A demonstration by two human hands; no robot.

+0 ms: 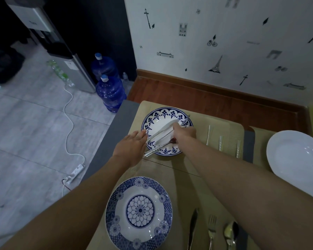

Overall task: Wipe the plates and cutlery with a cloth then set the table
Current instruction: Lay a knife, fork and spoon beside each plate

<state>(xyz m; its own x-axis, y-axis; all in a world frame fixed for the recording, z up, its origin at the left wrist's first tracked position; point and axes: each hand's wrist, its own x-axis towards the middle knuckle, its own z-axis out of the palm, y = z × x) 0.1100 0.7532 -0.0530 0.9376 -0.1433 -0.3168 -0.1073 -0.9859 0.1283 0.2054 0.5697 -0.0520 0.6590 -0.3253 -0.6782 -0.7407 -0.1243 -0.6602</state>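
Tabletop (107, 141): grey edge, tan mats (222, 127) under everything.
Far plate (167, 112): blue-rimmed, on the mat ahead of me.
Right grip (184, 133): mine, clenched round cutlery (161, 129) slanting across that plate.
Left grip (131, 147): fingers straight, touching the plate's left rim.

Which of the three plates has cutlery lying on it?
The far white plate with the dark-blue patterned rim: silver cutlery lies across it. The near blue floral plate and the plain white plate on the right hold none.
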